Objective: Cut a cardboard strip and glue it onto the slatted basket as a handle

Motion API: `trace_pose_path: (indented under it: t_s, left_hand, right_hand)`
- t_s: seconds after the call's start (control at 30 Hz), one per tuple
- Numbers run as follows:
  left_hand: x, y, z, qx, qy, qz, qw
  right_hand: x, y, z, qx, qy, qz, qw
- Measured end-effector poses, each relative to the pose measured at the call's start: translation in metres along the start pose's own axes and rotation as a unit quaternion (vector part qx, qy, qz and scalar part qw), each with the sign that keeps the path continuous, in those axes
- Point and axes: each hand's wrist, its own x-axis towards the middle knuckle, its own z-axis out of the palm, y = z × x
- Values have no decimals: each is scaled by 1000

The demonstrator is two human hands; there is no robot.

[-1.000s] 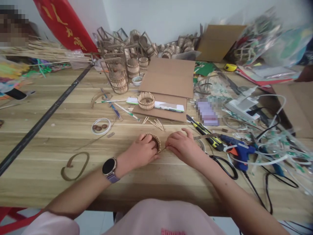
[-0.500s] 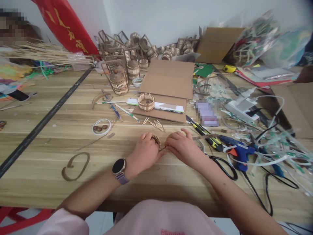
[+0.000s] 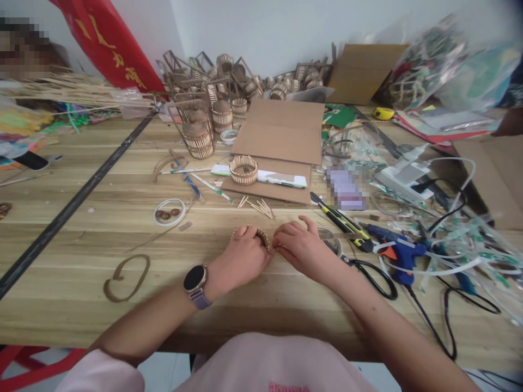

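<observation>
My left hand (image 3: pixel 242 258), a watch on its wrist, is closed around a small round basket (image 3: pixel 263 237) of upright wooden sticks. Fingers cover most of the basket; its right rim shows. At that rim my right hand (image 3: pixel 300 245) pinches a thin brown strip (image 3: pixel 342 236), whose free end sticks out to the right past the hand. The fingertips of both hands almost meet. Another round stick basket (image 3: pixel 244 170) stands further back on folded paper. Several short wooden sticks (image 3: pixel 261 208) lie just beyond my hands.
To the right lie a yellow-black utility knife (image 3: pixel 343 222), black-handled scissors (image 3: pixel 378 280) and a blue glue gun (image 3: pixel 402 253) with its cable. A white ring (image 3: pixel 169 212) with brown beads and a curled brown strip (image 3: pixel 126 277) lie left. Cardboard (image 3: pixel 280 130) and stacked baskets stand behind.
My right hand has shifted slightly left and up against the basket's rim. The strip's free end has moved a little left and down. My left hand keeps its hold.
</observation>
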Motion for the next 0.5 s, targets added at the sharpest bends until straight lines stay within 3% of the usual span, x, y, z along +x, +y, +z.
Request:
trace_pose_path:
  t_s: [0.27,0.5]
  left_hand:
    - [1,6,-13,-15,3,-80,997]
    - [5,17,-8,-13,27,-103,994]
  right_hand:
    - [1,-2,-1,1,-12,8,1000]
    - [2,-3,-2,-14,-19,10,1000]
